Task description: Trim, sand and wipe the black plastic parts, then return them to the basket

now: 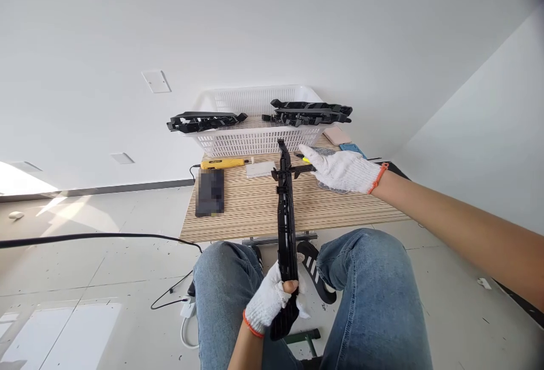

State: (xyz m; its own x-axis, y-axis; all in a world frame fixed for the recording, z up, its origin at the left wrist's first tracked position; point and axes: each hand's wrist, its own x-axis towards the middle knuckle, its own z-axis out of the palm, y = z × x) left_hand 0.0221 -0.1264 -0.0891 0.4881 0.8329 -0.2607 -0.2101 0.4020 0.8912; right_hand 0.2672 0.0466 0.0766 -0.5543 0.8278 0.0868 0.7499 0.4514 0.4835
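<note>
A long, narrow black plastic part (286,217) stands nearly upright in front of me, its top end above the table. Around its lower end my left hand (270,299), in a white knit glove with an orange cuff, is closed, the bare thumb tip showing. Near the top, a short dark bar (302,169) with prong-like ends crosses the part; whether it is a separate tool cannot be made out. My right hand (342,170), gloved the same way, has its fingers at the right end of this bar and seems to grip it. The index finger stretches left above the bar.
Behind stands a white plastic basket (255,142) with more black parts (312,113) lying across its rim. On the wood-striped table (238,211) lie a yellow corded power tool (223,163), a white card (260,169) and a blurred dark rectangle (209,191). Cables run at left.
</note>
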